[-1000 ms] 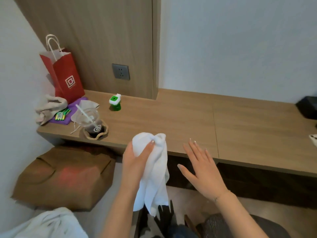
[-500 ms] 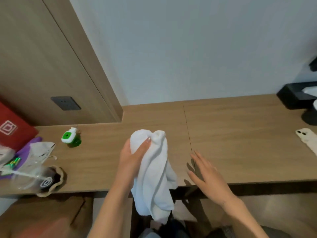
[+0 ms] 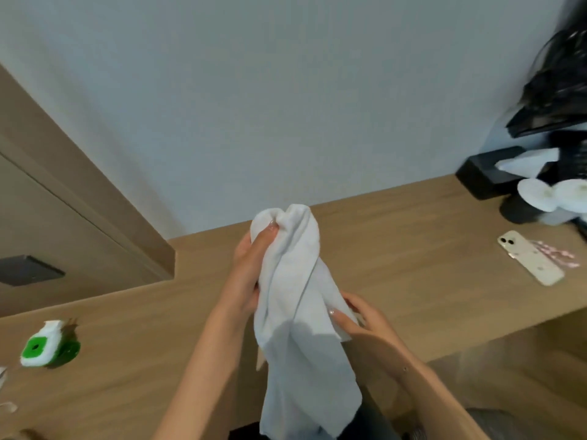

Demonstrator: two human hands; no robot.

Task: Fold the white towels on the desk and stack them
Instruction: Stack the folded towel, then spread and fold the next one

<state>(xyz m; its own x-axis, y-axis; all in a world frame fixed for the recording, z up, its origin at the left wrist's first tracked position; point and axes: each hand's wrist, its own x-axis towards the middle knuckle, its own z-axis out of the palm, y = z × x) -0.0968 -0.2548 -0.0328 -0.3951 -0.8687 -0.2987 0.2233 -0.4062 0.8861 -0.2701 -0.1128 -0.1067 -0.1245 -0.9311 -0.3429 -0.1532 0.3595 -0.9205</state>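
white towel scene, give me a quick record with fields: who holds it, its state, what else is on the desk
towel: white towel, bunched, unfolded, hanging below the desk edge
left hand: left hand grips the towel's top, thumb pressed into it
right hand: right hand pinches the towel's side lower down
desk: wooden desk, no folded stack visible
other items: green and white object at left; phone face down at right; black tissue box far right
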